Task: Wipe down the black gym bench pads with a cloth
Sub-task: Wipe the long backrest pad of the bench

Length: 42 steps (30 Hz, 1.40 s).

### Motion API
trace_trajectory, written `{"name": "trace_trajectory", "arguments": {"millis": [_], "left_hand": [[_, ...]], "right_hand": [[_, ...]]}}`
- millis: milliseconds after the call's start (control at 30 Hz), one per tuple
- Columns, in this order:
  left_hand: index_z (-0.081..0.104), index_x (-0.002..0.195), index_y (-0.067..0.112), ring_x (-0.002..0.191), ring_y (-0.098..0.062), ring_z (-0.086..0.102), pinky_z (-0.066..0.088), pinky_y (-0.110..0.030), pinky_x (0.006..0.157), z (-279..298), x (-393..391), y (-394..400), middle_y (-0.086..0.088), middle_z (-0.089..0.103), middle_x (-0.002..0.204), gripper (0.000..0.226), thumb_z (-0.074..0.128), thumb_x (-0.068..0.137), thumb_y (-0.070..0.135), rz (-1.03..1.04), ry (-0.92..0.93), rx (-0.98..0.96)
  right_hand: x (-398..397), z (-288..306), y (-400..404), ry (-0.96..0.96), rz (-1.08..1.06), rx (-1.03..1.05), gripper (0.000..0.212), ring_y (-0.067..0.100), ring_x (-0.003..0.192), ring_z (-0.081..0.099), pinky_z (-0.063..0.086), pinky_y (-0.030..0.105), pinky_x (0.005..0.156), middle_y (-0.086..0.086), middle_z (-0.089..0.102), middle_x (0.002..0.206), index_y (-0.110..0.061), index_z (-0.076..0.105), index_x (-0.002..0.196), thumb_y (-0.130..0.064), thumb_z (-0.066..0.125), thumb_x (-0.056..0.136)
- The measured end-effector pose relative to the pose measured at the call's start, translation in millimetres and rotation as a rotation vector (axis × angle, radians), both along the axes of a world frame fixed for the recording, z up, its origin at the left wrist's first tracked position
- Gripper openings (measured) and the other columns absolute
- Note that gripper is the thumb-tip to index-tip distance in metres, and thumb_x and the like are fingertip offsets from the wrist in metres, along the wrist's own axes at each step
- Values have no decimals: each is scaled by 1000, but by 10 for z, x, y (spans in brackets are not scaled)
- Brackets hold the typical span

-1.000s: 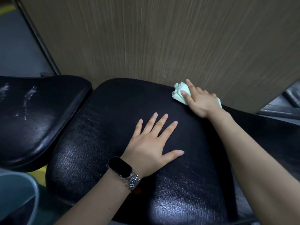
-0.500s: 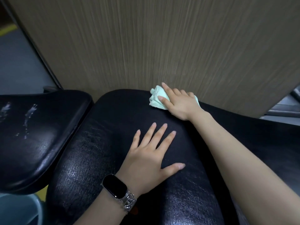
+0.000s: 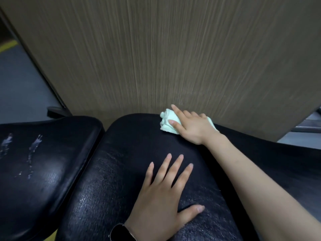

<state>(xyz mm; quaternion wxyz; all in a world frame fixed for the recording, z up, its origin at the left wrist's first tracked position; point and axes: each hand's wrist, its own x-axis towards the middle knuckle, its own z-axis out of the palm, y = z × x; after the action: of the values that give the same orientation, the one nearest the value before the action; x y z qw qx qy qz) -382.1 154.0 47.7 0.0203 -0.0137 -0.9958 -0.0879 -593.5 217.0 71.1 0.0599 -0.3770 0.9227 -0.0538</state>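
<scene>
Under the right fingers: pale green cloth [image 3: 167, 125], bunched, lying at the far edge of the middle pad [image 3: 125, 171].
Right hand [image 3: 192, 126]: pressing down, fingers curling over the cloth.
Left hand [image 3: 162, 197]: resting flat, fingers spreading open, holding nothing.
Left of the fingers: second pad [image 3: 43, 162], showing wet streaks.
Beyond the fingertips: wood-grain panel [image 3: 165, 58].
Left wrist: wearing a watch [image 3: 121, 232].

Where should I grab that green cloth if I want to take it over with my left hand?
Probably the bunched end of the cloth that pokes out past the right hand. Bring the left hand in from the left, across the bench pad. That wadded end is the biggest bare part; the rest lies under the palm, close to the wood panel.
</scene>
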Motion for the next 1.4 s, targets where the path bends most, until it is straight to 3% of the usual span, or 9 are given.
{"name": "trace_trajectory", "arguments": {"millis": [133,333,700,833,1333,1400], "left_hand": [[43,137,31,134,-19,37,22,-45,98,-38,-27,-11,5,40,146,77,10,83,75,2,1,-6],[44,135,31,134,-20,37,21,-46,99,-88,-43,-6,5,43,144,81,32,71,78,-1,61,11],[38,140,29,139,-19,29,18,-46,102,-17,-52,-151,6,36,149,77,16,83,77,19,68,-16],[39,140,28,138,-20,30,27,-53,108,8,-108,-227,4,37,148,77,18,83,77,18,65,-25],[37,141,26,143,-22,13,-1,-56,110,-29,-197,-295,2,30,151,81,28,78,75,-5,136,97],[40,140,25,141,-25,22,7,-59,110,-40,-201,-303,1,37,147,81,26,77,74,-5,130,70]], "right_hand": [[73,-23,-438,-6,71,-6,66,26,133,35,24,47,104,2,36,148,-30,-3,152,-60,13,95],[126,-62,-826,-1,142,-28,66,26,131,36,25,48,105,1,38,146,-30,-3,152,-60,13,95],[-8,-13,-336,-12,141,-47,67,20,128,40,27,39,103,0,43,140,-32,-2,152,-61,18,95],[-26,3,-202,-17,140,-24,66,20,128,39,27,39,102,-1,41,141,-34,-2,151,-60,18,95],[253,12,-1273,-24,275,41,67,28,133,34,24,48,105,3,34,150,-29,-4,152,-61,16,96],[332,-11,-1397,-4,307,36,67,28,133,34,23,49,106,2,35,149,-29,-3,152,-61,16,96]]}}
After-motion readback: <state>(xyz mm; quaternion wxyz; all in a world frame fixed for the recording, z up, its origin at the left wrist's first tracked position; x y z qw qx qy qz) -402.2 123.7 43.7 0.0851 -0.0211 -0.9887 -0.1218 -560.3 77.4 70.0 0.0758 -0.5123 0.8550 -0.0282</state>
